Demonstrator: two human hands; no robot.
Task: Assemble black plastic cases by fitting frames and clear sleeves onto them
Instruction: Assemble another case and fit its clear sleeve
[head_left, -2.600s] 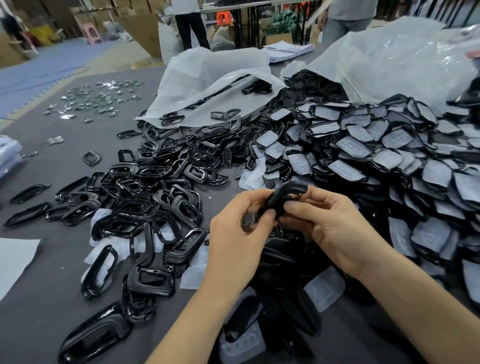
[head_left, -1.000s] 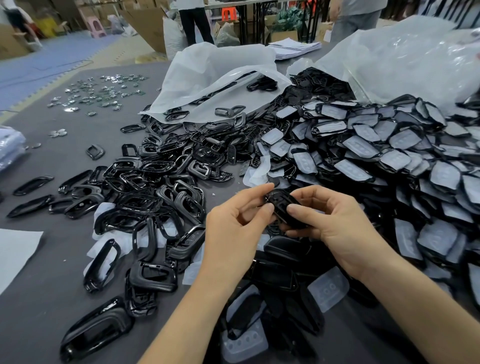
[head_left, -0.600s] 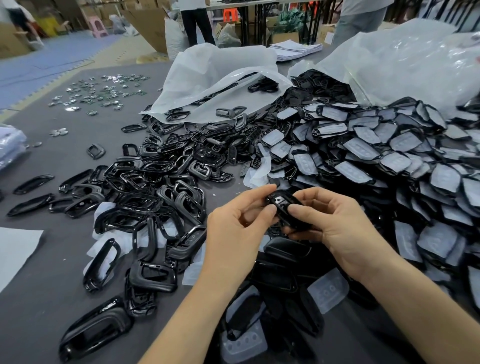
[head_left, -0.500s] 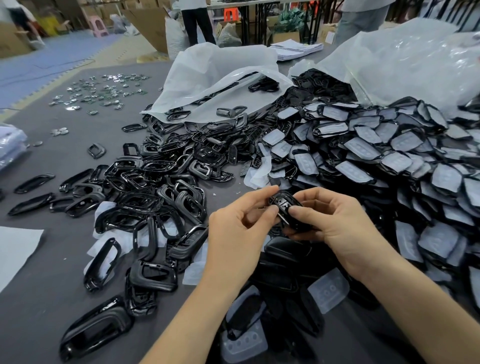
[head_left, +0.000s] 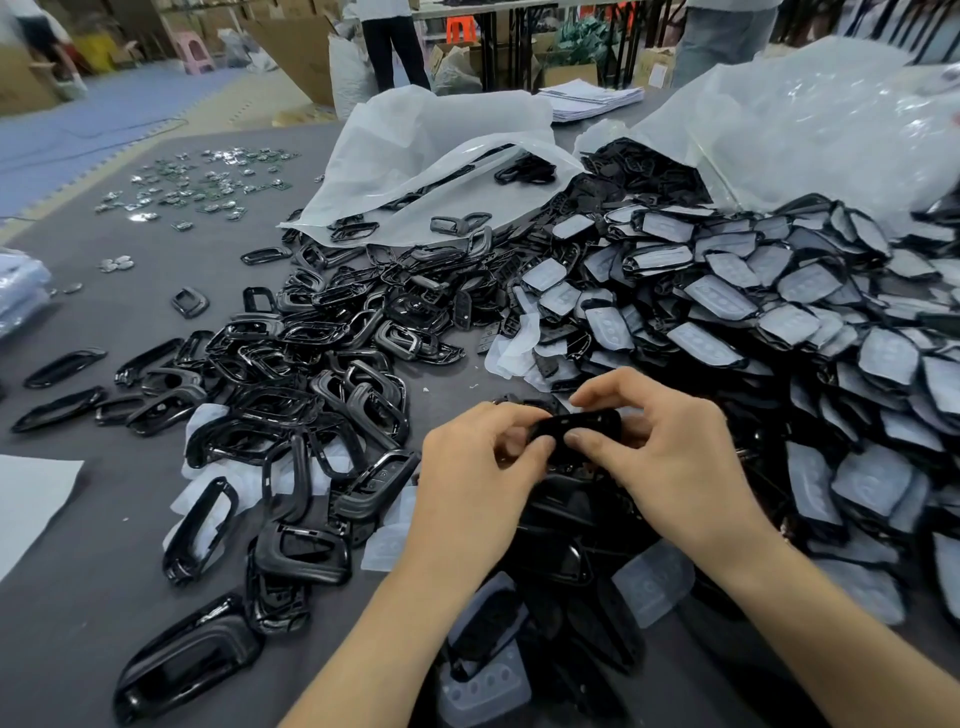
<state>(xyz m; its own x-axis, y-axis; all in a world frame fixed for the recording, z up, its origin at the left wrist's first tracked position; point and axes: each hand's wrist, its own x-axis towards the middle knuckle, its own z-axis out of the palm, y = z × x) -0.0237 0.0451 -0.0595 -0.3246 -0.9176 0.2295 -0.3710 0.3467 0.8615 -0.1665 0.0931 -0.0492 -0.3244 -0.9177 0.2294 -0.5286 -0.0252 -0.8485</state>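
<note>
Half a second earlier the black case (head_left: 576, 432) was tilted with its face toward the camera. Now it lies level and edge-on in the centre of the frame. The left hand (head_left: 475, 483) pinches its left end between the thumb and a curled forefinger. The right hand (head_left: 675, 457) grips the right end, thumb in front and fingers curled over the top. The fingers cover both ends of the case, and the hands hide part of the dark parts heaped below them.

Left of the hands, black frames (head_left: 291, 374) lie spread on the grey table (head_left: 93, 613). To the right rises a heap of sleeved cases (head_left: 779, 322). White plastic bags (head_left: 431, 140) lie in the upper middle and small metal pieces (head_left: 197, 182) in the upper left. A loose clear sleeve (head_left: 654, 582) lies just below the right wrist.
</note>
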